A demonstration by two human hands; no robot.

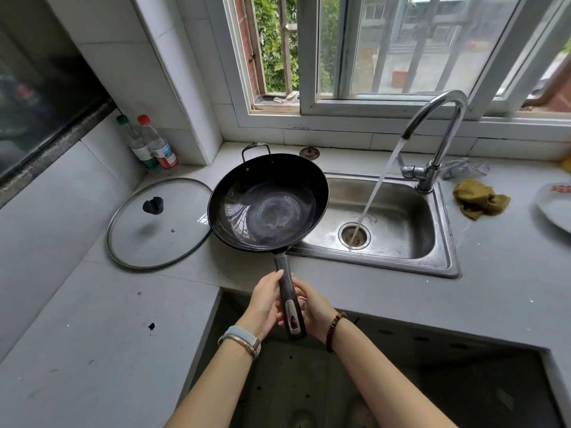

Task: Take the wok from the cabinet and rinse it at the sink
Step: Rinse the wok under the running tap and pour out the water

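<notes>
A black wok (268, 201) hangs over the counter at the left edge of the steel sink (398, 257), its bowl wet and shiny inside. Its long dark handle (289, 296) points toward me. My left hand (265, 301) grips the handle from the left and my right hand (310, 307) grips it from the right, both near the handle's end. The chrome faucet (438, 118) runs, and its stream (375, 186) falls straight into the drain (354, 235), to the right of the wok.
A glass lid (154, 223) lies flat on the counter left of the wok. Two bottles (151, 143) stand in the back left corner. A yellow-green cloth (479, 199) and a white plate (556, 208) lie right of the sink. A window runs behind.
</notes>
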